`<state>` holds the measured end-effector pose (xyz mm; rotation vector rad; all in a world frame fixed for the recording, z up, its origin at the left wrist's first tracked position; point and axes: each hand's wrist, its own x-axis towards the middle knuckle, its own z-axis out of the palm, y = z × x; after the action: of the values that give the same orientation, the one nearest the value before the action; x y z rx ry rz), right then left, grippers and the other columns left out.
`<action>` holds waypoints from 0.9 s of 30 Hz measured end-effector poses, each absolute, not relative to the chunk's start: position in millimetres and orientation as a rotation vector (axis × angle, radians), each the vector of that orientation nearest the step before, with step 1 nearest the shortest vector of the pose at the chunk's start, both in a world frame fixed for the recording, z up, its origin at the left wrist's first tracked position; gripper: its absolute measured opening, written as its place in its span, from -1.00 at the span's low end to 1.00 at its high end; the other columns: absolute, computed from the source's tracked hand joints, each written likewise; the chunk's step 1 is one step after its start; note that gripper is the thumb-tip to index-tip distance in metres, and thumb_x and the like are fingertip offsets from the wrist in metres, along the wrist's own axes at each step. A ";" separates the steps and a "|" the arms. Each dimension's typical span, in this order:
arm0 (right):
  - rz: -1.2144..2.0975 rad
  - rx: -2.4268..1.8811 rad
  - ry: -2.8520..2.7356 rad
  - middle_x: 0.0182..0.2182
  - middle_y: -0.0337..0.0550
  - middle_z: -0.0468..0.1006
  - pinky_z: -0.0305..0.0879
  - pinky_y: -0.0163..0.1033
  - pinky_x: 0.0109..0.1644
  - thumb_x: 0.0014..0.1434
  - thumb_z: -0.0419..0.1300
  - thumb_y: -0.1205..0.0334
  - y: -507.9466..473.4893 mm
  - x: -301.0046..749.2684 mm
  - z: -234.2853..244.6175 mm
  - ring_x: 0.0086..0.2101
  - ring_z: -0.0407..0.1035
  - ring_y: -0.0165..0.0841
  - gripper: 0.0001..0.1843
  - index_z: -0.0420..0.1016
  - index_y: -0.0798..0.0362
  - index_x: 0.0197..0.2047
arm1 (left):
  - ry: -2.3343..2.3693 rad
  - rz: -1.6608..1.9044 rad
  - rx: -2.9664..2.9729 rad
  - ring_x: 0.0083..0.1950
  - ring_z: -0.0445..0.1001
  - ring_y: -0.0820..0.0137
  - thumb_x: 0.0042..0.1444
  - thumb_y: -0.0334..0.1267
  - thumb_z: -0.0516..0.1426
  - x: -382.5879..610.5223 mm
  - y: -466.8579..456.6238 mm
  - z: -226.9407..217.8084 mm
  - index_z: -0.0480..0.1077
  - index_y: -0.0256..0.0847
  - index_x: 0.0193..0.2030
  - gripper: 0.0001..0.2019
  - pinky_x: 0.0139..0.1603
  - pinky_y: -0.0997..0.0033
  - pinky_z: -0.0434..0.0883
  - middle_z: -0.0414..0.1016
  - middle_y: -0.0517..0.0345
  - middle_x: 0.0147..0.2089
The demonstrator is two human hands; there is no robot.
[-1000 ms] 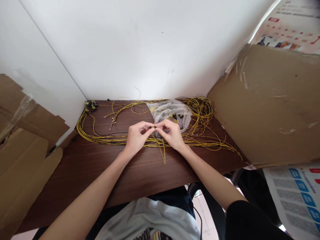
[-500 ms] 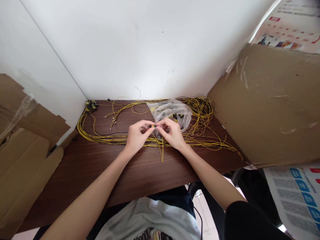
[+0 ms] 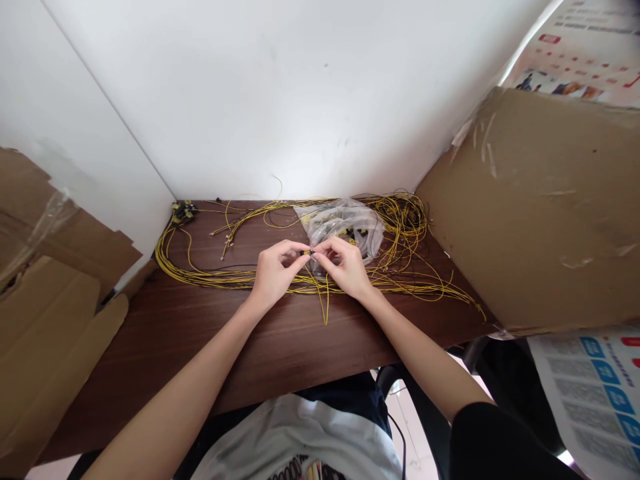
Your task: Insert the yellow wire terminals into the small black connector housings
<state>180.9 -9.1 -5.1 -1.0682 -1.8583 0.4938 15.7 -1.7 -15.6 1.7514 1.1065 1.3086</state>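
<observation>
Above the middle of the table, my left hand (image 3: pixel 275 270) pinches a small black-and-yellow connector (image 3: pixel 306 253) between thumb and fingertips. From the other side, my right hand (image 3: pixel 345 267) is closed in a pinch at the connector's right end. What lies between the right fingertips is too small to make out fully; it looks like a wire end or part of the same connector. A yellow wire (image 3: pixel 327 307) hangs in a loop below the fingers. Behind my hands lies a clear plastic bag (image 3: pixel 370 220) with black-and-yellow connectors in it.
Bundled yellow and black wires (image 3: pixel 200 277) run along the brown table (image 3: pixel 200 347). Several connectors (image 3: pixel 184 213) sit at the back left corner. A wire tangle (image 3: pixel 405 217) lies at the back right. Cardboard (image 3: pixel 545 220) stands on the right, more cardboard (image 3: pixel 55 333) on the left, a white wall (image 3: pixel 300 100) behind.
Almost nothing differs. Both hands keep the same pinch at the connector, and the hanging yellow wire loop has shifted very slightly to the right.
</observation>
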 end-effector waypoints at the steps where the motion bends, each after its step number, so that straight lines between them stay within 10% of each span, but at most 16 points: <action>1: 0.498 -1.067 -1.856 -0.43 -0.19 0.46 0.24 -0.32 -0.40 0.16 0.13 0.21 -9.0 181.0 -5.3 -0.43 0.32 -0.42 -0.87 0.45 0.08 -0.32 | 1.104 1.310 1.751 -0.47 0.32 0.51 -0.03 -0.24 0.20 15.6 -1.5 -16.0 0.51 -0.26 -0.28 -0.82 -0.45 0.54 0.31 0.38 0.19 -0.48; 27: 1.257 -0.956 -1.725 -0.50 -0.26 0.50 0.28 -0.22 -0.16 0.11 0.17 0.19 -31.3 148.3 23.0 -0.41 0.39 -0.41 -0.66 0.37 0.12 -0.05 | 1.050 1.564 1.694 -0.29 0.43 0.44 0.06 -0.32 0.15 9.0 -11.4 14.6 0.50 -0.20 -0.26 -0.88 -0.29 0.47 0.40 0.47 0.10 -0.25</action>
<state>148.3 -31.3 23.0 -0.9557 -1.7254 1.2571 9.0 -11.4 14.6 1.6939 1.0498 1.5645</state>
